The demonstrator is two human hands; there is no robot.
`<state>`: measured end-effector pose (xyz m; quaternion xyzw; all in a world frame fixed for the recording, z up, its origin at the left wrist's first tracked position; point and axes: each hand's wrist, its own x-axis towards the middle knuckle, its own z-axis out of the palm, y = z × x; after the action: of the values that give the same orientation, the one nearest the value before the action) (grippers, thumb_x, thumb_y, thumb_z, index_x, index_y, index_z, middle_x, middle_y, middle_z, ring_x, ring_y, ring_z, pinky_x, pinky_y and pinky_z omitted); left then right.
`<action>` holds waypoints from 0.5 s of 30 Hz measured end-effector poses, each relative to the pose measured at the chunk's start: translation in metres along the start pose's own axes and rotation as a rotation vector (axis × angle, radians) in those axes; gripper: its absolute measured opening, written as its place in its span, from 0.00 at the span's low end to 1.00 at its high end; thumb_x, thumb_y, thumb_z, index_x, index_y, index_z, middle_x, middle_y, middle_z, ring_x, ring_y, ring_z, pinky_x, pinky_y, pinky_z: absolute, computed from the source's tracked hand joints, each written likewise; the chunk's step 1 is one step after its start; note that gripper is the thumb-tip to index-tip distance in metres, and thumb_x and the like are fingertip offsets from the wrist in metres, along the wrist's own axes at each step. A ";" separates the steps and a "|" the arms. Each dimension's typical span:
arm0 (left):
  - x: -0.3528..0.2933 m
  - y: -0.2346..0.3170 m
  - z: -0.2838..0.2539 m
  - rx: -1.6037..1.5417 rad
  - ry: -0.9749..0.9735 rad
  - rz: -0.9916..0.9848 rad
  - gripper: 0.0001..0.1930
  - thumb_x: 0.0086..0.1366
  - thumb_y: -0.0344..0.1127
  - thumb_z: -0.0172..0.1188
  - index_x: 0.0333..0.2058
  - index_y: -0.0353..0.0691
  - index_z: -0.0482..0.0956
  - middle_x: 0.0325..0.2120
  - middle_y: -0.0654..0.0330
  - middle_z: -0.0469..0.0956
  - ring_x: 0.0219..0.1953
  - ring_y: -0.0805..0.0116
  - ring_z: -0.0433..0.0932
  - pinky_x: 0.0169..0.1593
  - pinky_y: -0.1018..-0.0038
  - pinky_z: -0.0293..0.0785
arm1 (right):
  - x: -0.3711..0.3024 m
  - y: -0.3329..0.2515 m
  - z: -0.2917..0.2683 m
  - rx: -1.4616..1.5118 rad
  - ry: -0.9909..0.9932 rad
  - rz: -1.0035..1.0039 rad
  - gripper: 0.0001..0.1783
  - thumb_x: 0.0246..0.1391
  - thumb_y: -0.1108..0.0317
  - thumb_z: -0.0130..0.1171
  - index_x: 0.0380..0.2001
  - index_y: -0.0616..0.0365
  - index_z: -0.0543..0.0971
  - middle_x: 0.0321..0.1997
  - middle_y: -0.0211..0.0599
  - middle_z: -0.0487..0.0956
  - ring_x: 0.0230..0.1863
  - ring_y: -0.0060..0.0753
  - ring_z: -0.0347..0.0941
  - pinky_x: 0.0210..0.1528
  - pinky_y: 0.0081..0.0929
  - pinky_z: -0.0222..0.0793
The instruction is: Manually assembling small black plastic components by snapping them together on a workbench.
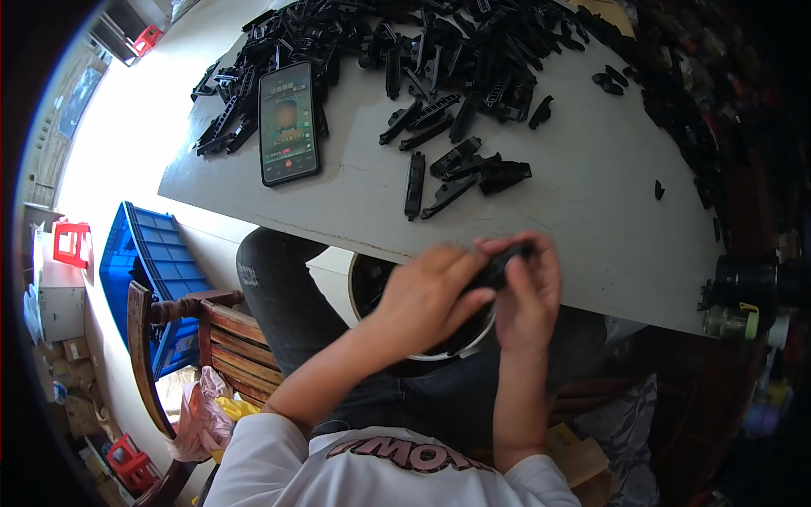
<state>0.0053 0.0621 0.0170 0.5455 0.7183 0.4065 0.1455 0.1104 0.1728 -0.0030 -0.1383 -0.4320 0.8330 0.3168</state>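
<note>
Between my two hands, just off the table's front edge, is a small black plastic part (493,269). My left hand (435,291) grips its near-left end, fingers bent and slightly blurred. Around its far-right end close the thumb and fingers of my right hand (532,291). Much of the part is covered by my fingers, so its full shape is hidden. Below my hands a round white-rimmed bucket (363,283) stands between my legs, with dark things inside. Nearest on the table lies a small group of loose black plastic parts (456,177).
A large heap of black parts (405,51) covers the far side of the white table (591,186). A lit phone (289,122) lies at its left. Beyond the left edge stand a blue crate (160,253) and a wooden chair (236,338). A green-tinted jar (731,322) is at the right.
</note>
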 end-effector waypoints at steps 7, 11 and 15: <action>0.038 -0.038 -0.012 0.688 0.190 0.033 0.17 0.49 0.34 0.61 0.40 0.42 0.74 0.31 0.61 0.70 0.36 0.64 0.69 0.40 0.71 0.63 | 0.089 -0.015 -0.023 -1.398 0.031 -0.468 0.16 0.47 0.79 0.54 0.42 0.62 0.74 0.49 0.39 0.74 0.50 0.37 0.70 0.53 0.29 0.64; 0.039 -0.043 -0.022 0.735 0.129 -0.050 0.13 0.50 0.33 0.58 0.36 0.40 0.73 0.27 0.61 0.70 0.35 0.65 0.70 0.39 0.72 0.62 | 0.094 -0.010 -0.026 -1.410 0.019 -0.440 0.14 0.49 0.77 0.55 0.42 0.61 0.75 0.45 0.39 0.75 0.46 0.39 0.72 0.49 0.29 0.67; 0.037 -0.046 -0.020 0.746 0.188 -0.013 0.13 0.51 0.32 0.58 0.36 0.38 0.70 0.25 0.60 0.70 0.34 0.63 0.70 0.38 0.71 0.63 | 0.087 -0.010 -0.031 -1.239 0.167 -0.531 0.13 0.51 0.76 0.55 0.42 0.61 0.74 0.41 0.36 0.76 0.38 0.31 0.73 0.41 0.24 0.68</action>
<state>-0.0514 0.0834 0.0042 0.5167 0.8306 0.1643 -0.1269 0.0639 0.2531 -0.0089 -0.2473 -0.8230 0.3121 0.4051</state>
